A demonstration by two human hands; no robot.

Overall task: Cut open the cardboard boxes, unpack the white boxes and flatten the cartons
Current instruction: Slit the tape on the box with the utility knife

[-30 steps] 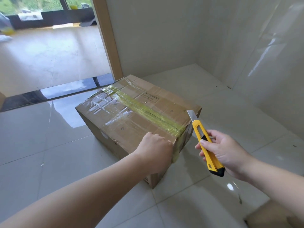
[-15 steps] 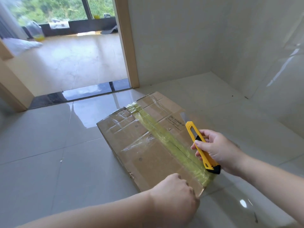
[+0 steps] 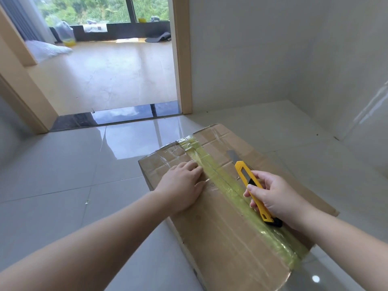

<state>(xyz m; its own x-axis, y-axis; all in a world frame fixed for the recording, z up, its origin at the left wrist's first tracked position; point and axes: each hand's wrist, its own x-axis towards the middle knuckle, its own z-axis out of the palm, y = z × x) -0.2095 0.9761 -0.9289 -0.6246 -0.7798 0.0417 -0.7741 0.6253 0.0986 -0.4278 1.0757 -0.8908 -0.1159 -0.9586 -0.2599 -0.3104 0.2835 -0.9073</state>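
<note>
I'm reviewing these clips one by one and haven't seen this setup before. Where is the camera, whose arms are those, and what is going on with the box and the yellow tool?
There is no machine here: a person wears one wide-angle camera on the head, looking forward and down, so the two bare arms coming in from the bottom are their own. A cardboard box sits on a glossy tiled floor, sealed along its top by a strip of yellowish tape. The left hand lies flat on the box top beside the tape. The right hand has its grip around a yellow utility knife, whose blade is extended and points away from the person, over the box to the right of the tape. The tape looks uncut, so the box appears closed. Beyond the doorway is another room with a window.
</note>
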